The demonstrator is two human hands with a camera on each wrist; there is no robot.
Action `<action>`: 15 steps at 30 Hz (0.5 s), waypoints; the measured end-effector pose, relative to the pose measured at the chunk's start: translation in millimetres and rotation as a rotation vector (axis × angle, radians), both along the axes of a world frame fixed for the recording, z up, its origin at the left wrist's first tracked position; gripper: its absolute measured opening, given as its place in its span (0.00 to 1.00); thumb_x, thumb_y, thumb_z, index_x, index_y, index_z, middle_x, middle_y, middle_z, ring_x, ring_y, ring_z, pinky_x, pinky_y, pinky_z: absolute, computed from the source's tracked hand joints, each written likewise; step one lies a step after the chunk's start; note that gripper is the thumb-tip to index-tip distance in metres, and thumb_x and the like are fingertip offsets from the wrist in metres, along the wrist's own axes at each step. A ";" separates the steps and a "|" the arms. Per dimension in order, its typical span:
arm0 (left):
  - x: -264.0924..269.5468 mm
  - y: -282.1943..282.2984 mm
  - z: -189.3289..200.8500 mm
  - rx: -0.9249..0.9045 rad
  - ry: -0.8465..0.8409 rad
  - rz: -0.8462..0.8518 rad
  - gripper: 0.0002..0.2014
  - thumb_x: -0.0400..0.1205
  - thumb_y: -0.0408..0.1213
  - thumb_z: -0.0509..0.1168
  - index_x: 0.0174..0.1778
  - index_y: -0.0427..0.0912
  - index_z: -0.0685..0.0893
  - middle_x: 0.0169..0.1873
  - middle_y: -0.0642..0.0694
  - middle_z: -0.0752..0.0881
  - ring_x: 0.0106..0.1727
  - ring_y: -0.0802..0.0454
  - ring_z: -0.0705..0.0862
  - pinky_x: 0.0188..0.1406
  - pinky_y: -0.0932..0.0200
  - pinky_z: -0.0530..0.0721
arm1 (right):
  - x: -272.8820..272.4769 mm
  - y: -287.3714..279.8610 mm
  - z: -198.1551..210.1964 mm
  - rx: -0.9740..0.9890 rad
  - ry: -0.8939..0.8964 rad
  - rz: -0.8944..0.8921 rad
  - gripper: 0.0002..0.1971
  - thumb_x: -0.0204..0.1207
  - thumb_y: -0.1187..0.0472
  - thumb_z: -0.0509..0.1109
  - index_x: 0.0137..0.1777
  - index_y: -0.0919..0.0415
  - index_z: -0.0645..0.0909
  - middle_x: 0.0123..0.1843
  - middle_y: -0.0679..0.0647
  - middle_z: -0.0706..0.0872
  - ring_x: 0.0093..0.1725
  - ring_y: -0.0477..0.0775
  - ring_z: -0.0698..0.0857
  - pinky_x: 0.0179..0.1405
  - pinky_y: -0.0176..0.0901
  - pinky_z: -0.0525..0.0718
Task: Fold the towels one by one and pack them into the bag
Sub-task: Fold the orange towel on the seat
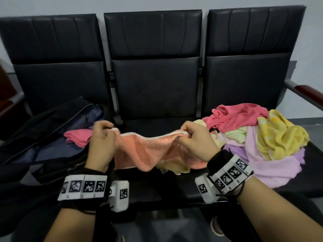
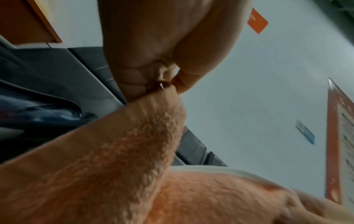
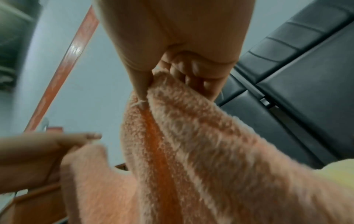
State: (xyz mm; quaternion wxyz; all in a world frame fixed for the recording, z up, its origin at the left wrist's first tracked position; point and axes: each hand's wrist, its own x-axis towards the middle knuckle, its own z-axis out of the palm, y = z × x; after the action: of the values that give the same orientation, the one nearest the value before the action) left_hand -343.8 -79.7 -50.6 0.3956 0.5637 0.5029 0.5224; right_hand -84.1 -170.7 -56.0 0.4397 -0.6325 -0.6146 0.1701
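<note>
The orange towel pinched between the hands is fluffy terry cloth, its pile rough and matt, with a smoother pale woven hem along the top edge. By the right hand, the heap of towels is the same soft, matt looped cloth. By the left hand, the bag looks like dark, slightly shiny woven fabric. Beyond both hands, the seat backs are black leather-like padding, smooth with a dull sheen and stitched seams.

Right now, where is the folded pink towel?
In the head view, the folded pink towel lies inside the open black bag on the left seat, just left of the left hand.
</note>
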 end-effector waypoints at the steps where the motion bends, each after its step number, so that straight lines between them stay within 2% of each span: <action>1: 7.5 -7.7 -0.8 0.013 0.077 -0.084 0.12 0.81 0.20 0.59 0.50 0.41 0.80 0.36 0.44 0.81 0.36 0.52 0.78 0.36 0.57 0.75 | -3.2 0.1 -5.8 -0.039 -0.008 0.027 0.09 0.68 0.64 0.78 0.36 0.59 0.78 0.30 0.47 0.80 0.31 0.40 0.76 0.32 0.33 0.72; 3: 21.5 -21.3 -1.7 0.035 0.217 -0.234 0.15 0.79 0.18 0.57 0.42 0.40 0.86 0.37 0.45 0.86 0.36 0.60 0.81 0.37 0.66 0.78 | -10.0 -0.5 -15.7 -0.094 -0.028 0.067 0.11 0.69 0.60 0.79 0.36 0.55 0.77 0.30 0.45 0.82 0.33 0.41 0.79 0.32 0.30 0.72; 5: 35.1 -33.9 -0.6 0.039 0.292 -0.372 0.17 0.78 0.19 0.59 0.40 0.42 0.90 0.42 0.46 0.89 0.44 0.62 0.86 0.47 0.67 0.81 | -15.4 -1.7 -22.1 -0.116 -0.037 0.090 0.12 0.69 0.56 0.79 0.35 0.50 0.77 0.30 0.44 0.83 0.34 0.40 0.81 0.32 0.30 0.74; 6: 41.3 -38.4 -1.4 0.061 0.333 -0.441 0.16 0.78 0.19 0.61 0.42 0.41 0.91 0.45 0.46 0.89 0.49 0.58 0.87 0.53 0.64 0.82 | -17.3 -2.6 -23.4 -0.129 -0.037 0.103 0.11 0.70 0.55 0.79 0.35 0.50 0.77 0.31 0.45 0.84 0.35 0.40 0.82 0.33 0.32 0.75; 8: 51.8 -45.0 -4.6 0.116 0.425 -0.544 0.13 0.79 0.22 0.66 0.50 0.41 0.92 0.49 0.48 0.86 0.54 0.56 0.86 0.60 0.61 0.81 | -19.4 -4.7 -23.5 -0.167 -0.037 0.137 0.09 0.71 0.53 0.78 0.37 0.51 0.79 0.34 0.47 0.86 0.35 0.42 0.84 0.36 0.38 0.79; 11: 59.6 -47.4 -8.1 0.152 0.481 -0.614 0.12 0.79 0.27 0.72 0.56 0.43 0.91 0.49 0.50 0.83 0.55 0.57 0.85 0.63 0.59 0.81 | -17.5 -8.0 -22.0 -0.195 -0.078 0.185 0.09 0.74 0.55 0.76 0.35 0.48 0.80 0.33 0.46 0.85 0.34 0.41 0.83 0.36 0.40 0.80; 15: 62.2 -46.7 -12.4 0.187 0.524 -0.674 0.09 0.78 0.32 0.75 0.53 0.45 0.92 0.47 0.51 0.84 0.53 0.58 0.85 0.62 0.57 0.81 | -13.0 -11.9 -19.2 -0.245 -0.056 0.241 0.05 0.76 0.59 0.74 0.40 0.57 0.86 0.33 0.48 0.86 0.33 0.42 0.82 0.37 0.45 0.81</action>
State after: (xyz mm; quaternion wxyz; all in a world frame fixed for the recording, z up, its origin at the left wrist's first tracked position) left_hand -281.6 -126.3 -63.0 0.3503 0.8433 0.3244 0.2468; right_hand -97.1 -182.6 -75.2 0.3186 -0.6076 -0.6725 0.2775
